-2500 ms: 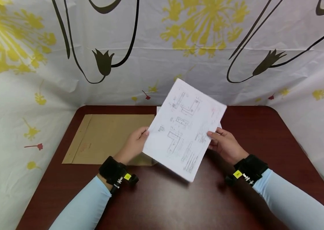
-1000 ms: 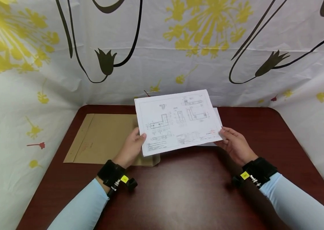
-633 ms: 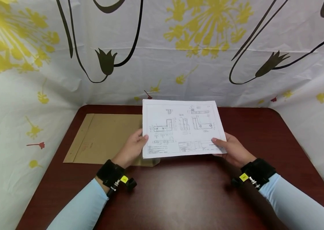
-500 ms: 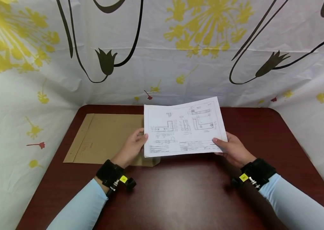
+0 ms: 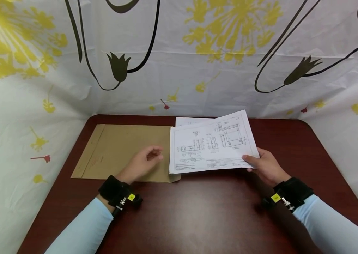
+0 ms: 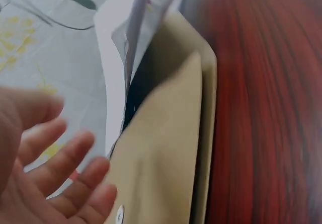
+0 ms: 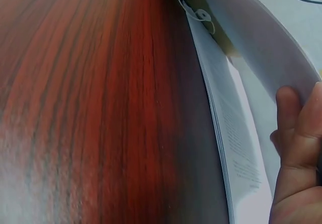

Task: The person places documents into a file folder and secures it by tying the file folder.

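My right hand (image 5: 268, 168) grips the lower right corner of several white sheets (image 5: 208, 150) printed with technical drawings, thumb on top and fingers beneath. The sheets are raised and tilted, their left end just over the right edge of a brown paper envelope (image 5: 121, 151) lying flat. My left hand (image 5: 141, 164) hovers above that envelope, apart from the sheets, fingers loosely bent around nothing. In the left wrist view the envelope's mouth (image 6: 198, 58) gapes, with the sheets beside it. Another stack of printed paper (image 7: 234, 128) lies on the table under the raised sheets, mostly hidden in the head view.
The dark red-brown table (image 5: 194, 215) extends in front of both hands and to the right. White cloth with a flower pattern (image 5: 185, 70) hangs behind the table and along both sides. A string (image 7: 201, 15) is fastened to the envelope near its mouth.
The sheets were turned from a slant to lengthwise, both hands holding them, and lowered. My left hand has since let go and moved left; the right has carried the sheets slightly right.
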Demonstrator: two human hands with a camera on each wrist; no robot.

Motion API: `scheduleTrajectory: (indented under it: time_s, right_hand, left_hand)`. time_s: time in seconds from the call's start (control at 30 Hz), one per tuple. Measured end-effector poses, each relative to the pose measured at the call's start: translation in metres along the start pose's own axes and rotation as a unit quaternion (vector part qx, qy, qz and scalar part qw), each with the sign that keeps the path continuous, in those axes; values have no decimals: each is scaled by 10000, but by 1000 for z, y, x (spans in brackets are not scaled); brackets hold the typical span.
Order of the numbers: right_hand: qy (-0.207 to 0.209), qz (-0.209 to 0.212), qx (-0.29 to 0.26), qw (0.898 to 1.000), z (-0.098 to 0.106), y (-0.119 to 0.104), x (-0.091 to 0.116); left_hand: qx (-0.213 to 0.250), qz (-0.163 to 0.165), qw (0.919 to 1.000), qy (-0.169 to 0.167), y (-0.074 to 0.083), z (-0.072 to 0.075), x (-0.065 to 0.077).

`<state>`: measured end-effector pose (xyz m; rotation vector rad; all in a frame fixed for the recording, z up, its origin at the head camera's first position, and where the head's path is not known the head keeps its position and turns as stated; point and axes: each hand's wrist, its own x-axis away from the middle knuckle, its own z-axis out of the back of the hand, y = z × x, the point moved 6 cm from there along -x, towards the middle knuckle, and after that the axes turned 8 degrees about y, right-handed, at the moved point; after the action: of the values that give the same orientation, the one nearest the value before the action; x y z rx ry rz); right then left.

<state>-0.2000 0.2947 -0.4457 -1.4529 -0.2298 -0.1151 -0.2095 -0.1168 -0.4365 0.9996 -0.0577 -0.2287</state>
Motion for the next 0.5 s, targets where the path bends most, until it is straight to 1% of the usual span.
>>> scheduleTrajectory:
  time_s: [0.03, 0.07, 0.1, 0.17, 0.23, 0.27, 0.33, 0.43, 0.5]
  right_hand:
    - [20, 8, 45, 10000, 1, 0, 0]
    - [37, 13, 91, 10000, 2, -1, 1]
    - [66, 17, 151, 9999, 3, -2, 2]
    - [100, 39, 292, 9995, 5, -4, 3]
    - [117, 71, 418, 9990, 7, -5, 5]
    - [131, 80, 465, 9988, 8, -6, 5]
    - [145, 107, 537, 9984, 8, -6, 5]
    - [147, 121, 616, 9979, 8, -6, 5]
    - [158, 133, 728, 9971, 9, -7, 5]
  left_hand:
    - [-452, -158, 9988, -135, 1, -2, 1]
    - [-882, -272, 9953, -296, 1, -4, 3]
    - [-1307, -383, 9896, -456, 1, -7, 5]
    - [-2076, -661, 9731, -746, 0, -14, 8]
    - [-2626, -863, 9564, -940, 0, -20, 11]
    - [-2833, -913, 9495, -990, -1, -22, 13]
    - [-3059, -987, 9411, -1046, 0, -25, 14]
    - [-3131, -966, 9389, -1052, 1, -27, 14]
    - [-3112, -946, 9399, -1039, 1, -28, 13]
